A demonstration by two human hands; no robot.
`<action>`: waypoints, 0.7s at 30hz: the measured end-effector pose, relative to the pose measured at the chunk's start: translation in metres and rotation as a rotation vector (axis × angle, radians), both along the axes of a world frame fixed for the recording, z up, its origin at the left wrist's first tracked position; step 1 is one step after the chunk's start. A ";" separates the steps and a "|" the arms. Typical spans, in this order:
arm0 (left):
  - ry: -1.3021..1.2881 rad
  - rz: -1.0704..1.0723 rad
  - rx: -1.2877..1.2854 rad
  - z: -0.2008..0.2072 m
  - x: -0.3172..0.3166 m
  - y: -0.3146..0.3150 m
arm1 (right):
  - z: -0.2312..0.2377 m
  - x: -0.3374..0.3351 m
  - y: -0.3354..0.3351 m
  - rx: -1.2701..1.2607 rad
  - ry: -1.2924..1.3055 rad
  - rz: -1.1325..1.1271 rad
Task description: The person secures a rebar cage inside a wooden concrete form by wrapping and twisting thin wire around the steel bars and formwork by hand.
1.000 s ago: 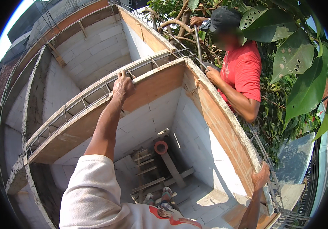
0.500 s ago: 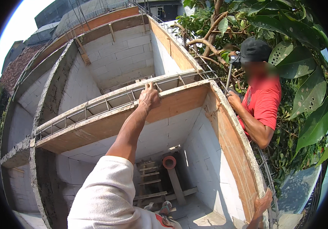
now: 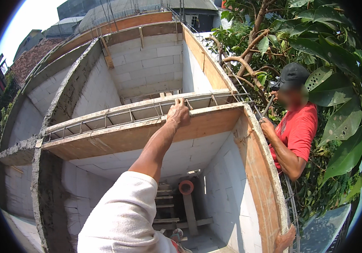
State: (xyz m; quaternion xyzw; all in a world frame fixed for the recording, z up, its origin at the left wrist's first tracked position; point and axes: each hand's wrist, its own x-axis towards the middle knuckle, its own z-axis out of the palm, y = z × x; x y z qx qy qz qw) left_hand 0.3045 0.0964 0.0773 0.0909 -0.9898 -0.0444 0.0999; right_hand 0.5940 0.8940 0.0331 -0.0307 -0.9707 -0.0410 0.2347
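Observation:
My left hand (image 3: 177, 114), at the end of a white-sleeved arm, reaches to the middle beam. Its fingers curl over the steel rebar cage (image 3: 122, 112) that lies in the trough between two formwork boards. Below the wrist is the near plywood formwork board (image 3: 147, 134). At the lower right my right hand (image 3: 285, 239) is closed around the rough, mortar-crusted top edge of the right-hand plywood formwork (image 3: 265, 192). The lower frame edge cuts off part of that hand and its arm.
A deep white-block room drops below, with an orange-ended pipe (image 3: 186, 187) and a wooden ladder (image 3: 164, 206). Outside the right wall a person in a red shirt (image 3: 301, 130) holds a metal rod, beside leafy branches (image 3: 336, 88). Rough concrete beams (image 3: 48, 177) run at left.
The view has tilted, so most of the scene sits lower and farther right. Both my hands keep their places on the rebar and the formwork edge. The person in red now holds the rod more slanted.

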 end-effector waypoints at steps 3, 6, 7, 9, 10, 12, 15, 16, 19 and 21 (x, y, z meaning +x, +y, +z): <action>0.008 0.003 -0.002 -0.002 0.001 -0.004 | 0.010 -0.004 -0.015 0.040 -0.118 -0.081; -0.005 -0.002 -0.013 -0.002 -0.003 0.001 | 0.008 -0.001 -0.006 0.043 -0.173 -0.171; -0.029 0.003 -0.028 0.000 -0.004 0.004 | 0.002 0.003 0.004 0.071 -0.121 -0.109; -0.029 0.006 -0.023 0.002 -0.003 0.004 | -0.004 0.004 0.012 0.096 -0.069 -0.042; -0.035 0.014 -0.020 0.003 -0.001 0.003 | 0.006 0.002 -0.002 0.058 -0.067 -0.031; -0.012 -0.003 -0.004 0.005 0.004 0.001 | 0.012 0.000 -0.011 0.024 -0.064 -0.021; 0.016 -0.031 0.019 0.002 0.002 -0.002 | 0.014 0.000 -0.010 -0.010 -0.032 0.023; 0.018 -0.036 0.019 0.001 0.002 -0.003 | 0.014 0.000 -0.010 -0.015 -0.023 0.040; 0.007 0.003 0.007 -0.001 0.002 -0.002 | 0.015 0.001 -0.012 -0.029 -0.033 0.030; -0.002 0.004 0.004 0.000 0.001 0.000 | 0.013 -0.001 -0.011 -0.039 -0.050 0.002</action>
